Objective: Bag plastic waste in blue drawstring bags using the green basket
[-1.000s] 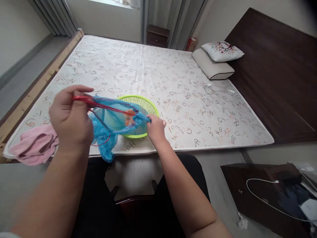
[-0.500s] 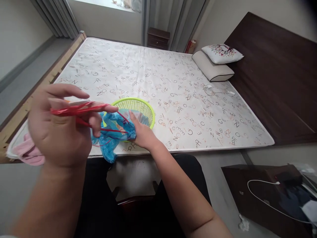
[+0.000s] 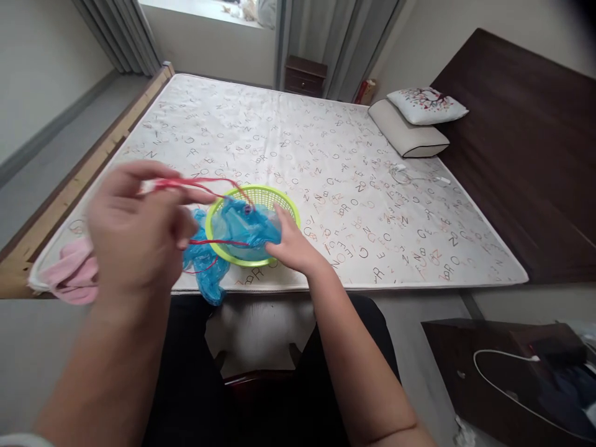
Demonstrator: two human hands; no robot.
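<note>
My left hand (image 3: pixel 139 230), raised at the left and slightly blurred, has its fingers closed on the red drawstring (image 3: pixel 200 183). The string's strands run across to a blue plastic drawstring bag (image 3: pixel 242 223). My right hand (image 3: pixel 295 245) is at the bag's right edge, thumb and fingers a little apart and gripping the film. The bag spreads over a yellow-green mesh basket (image 3: pixel 212 245). More crumpled blue plastic (image 3: pixel 209 282) hangs over the mattress edge at the basket's left, with a thin red string on it.
A letter-print mattress (image 3: pixel 354 205) lies under the basket. A pink cloth (image 3: pixel 74 273) lies at its left corner. Two pillows (image 3: pixel 426 105) and a white cable (image 3: pixel 403 174) lie at the right. A dark cabinet (image 3: pixel 470 366) with a white cord stands at lower right.
My right hand has moved right, and the bunched bag has spread out over the basket. My left hand has shifted slightly right, still on the red drawstring. The view has shifted slightly.
</note>
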